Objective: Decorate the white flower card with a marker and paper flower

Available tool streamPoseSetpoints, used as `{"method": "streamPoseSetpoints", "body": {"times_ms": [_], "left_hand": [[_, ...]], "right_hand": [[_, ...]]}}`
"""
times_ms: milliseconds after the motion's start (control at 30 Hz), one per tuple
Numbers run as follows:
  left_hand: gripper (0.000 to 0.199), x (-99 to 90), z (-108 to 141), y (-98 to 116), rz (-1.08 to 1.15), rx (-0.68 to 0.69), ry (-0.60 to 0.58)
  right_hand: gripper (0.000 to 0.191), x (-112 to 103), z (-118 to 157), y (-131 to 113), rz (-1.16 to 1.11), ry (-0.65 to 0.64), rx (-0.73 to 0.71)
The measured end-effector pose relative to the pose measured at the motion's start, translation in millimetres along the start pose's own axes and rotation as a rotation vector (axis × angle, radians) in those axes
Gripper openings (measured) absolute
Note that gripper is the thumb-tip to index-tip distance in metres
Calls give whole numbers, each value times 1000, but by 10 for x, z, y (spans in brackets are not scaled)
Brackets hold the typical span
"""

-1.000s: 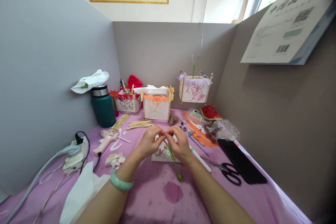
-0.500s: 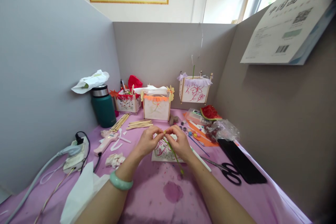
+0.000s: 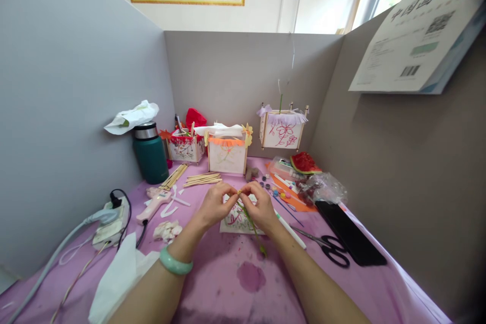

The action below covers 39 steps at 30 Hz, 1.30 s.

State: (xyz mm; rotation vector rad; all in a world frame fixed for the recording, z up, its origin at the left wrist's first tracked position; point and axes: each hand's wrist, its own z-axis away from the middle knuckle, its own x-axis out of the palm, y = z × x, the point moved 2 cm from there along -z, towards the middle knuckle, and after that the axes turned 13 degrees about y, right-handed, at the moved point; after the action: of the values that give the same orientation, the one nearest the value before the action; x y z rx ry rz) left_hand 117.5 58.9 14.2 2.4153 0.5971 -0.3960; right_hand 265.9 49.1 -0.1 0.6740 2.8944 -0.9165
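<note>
My left hand [image 3: 217, 206] and my right hand [image 3: 259, 207] meet fingertip to fingertip near the middle of the view. Both pinch the small yellowish upper end of a thin green stem [image 3: 251, 223]. From there the stem slants down to the right, below my right hand, and ends in a small green tip. Under my hands lies a white sheet [image 3: 232, 223] with pink and green drawn lines, partly covered by them. A green bangle [image 3: 175, 261] is on my left wrist.
Scissors [image 3: 330, 248], a white pen [image 3: 292, 233] and a black phone-like slab [image 3: 351, 233] lie right. A pink glue gun [image 3: 154, 207], wooden sticks [image 3: 203, 178] and a power strip [image 3: 111, 223] are left. Behind stand a green bottle [image 3: 149, 157] and a decorated box [image 3: 227, 156]; another box [image 3: 283, 131] hangs.
</note>
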Motion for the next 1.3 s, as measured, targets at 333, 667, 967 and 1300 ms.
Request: {"method": "streamPoseSetpoints", "body": {"times_ms": [333,667,967,1300], "left_hand": [[14,-75,-61,25,55,9,103],[10,-241,-94,-150,366,-68,320],[31,-194,-87,-187,544,-328,401],[36,10,14,-150,683,-615,52]], "right_hand": [[7,-24,-7,-65,-1,51,24],[29,79,141,-111,-360,-512,440],[33,165,212,-77,-190,-358,399],[30,132,186,-82,483,-340,-46]]}}
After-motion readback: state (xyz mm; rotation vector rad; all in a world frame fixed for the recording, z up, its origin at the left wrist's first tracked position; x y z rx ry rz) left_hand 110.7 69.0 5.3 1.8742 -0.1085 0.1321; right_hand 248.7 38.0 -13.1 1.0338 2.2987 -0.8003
